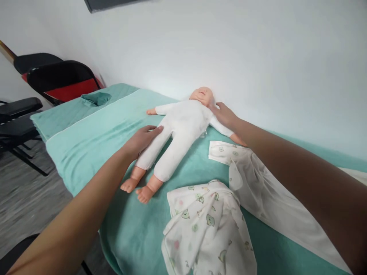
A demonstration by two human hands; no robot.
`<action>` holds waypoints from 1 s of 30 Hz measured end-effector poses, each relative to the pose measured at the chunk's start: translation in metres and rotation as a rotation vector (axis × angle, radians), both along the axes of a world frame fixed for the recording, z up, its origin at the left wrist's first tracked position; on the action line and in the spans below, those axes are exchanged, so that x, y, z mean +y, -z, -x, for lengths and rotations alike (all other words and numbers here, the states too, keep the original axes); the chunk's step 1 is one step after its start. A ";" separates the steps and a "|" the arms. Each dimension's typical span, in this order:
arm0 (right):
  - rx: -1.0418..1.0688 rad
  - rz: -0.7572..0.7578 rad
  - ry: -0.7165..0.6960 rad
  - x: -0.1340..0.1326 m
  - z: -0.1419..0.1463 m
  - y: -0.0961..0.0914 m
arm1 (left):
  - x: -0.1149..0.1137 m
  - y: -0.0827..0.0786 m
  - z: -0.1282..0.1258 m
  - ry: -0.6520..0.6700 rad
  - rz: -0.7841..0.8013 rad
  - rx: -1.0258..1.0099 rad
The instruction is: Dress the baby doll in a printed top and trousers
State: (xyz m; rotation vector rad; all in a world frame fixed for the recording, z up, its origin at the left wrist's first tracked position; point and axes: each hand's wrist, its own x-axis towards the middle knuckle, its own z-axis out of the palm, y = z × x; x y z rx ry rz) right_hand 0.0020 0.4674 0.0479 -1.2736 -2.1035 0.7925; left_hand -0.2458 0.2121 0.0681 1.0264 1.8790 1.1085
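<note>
A baby doll (180,130) in a white bodysuit lies on its back on a teal towel (94,137), head toward the wall. My left hand (142,139) rests with fingers flat against the doll's hip and upper leg. My right hand (225,114) lies at the doll's neck and shoulder, fingers stretched under the head. A white printed cloth (206,225) sits crumpled in front of the doll's feet. A plain white garment (258,187) lies beneath my right forearm.
The towel covers a bed against a white wall (229,49). A small dark green cloth (96,98) lies at the far left corner. Black and red folding chairs (57,82) stand to the left, beside a black bench (17,114) on grey floor.
</note>
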 end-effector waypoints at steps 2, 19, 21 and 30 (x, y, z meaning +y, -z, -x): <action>-0.187 -0.053 0.094 -0.006 -0.044 0.006 | -0.019 -0.005 -0.016 -0.141 -0.141 0.364; -0.813 -0.278 -0.174 -0.252 -0.232 -0.077 | -0.117 -0.036 -0.230 0.928 -0.596 0.761; -0.760 -0.341 -0.274 -0.292 -0.228 -0.096 | -0.123 -0.043 -0.253 0.932 -0.725 0.829; -0.813 -0.440 -0.229 -0.408 -0.265 -0.143 | -0.136 -0.073 -0.297 0.990 -0.681 1.190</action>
